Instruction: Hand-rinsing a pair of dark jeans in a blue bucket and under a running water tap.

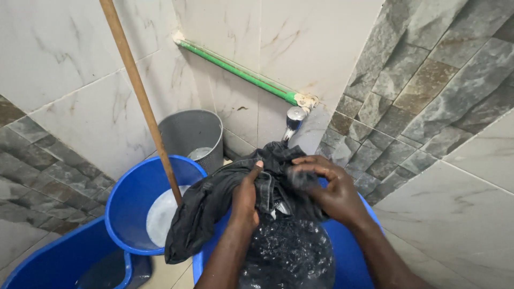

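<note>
A wet black garment (214, 206) hangs over the rim of a blue basin (353, 257) filled with dark, soapy water. My left hand (247, 198) is closed on a fold of the garment near its middle, thumb pointing up. Just to its right, my right hand (326, 184) clutches a bunched part of the same cloth, fingers curled over it. Both hands hold the fabric above the water, close together. One end of the garment droops down the basin's left side.
A second blue basin (131, 198) with whitish water stands at left, a third blue tub (59, 262) at lower left. A wooden pole (142, 99) leans across them. A grey basket (190, 131) sits by the tiled wall, with a green pipe (235, 69) and tap (293, 120) behind.
</note>
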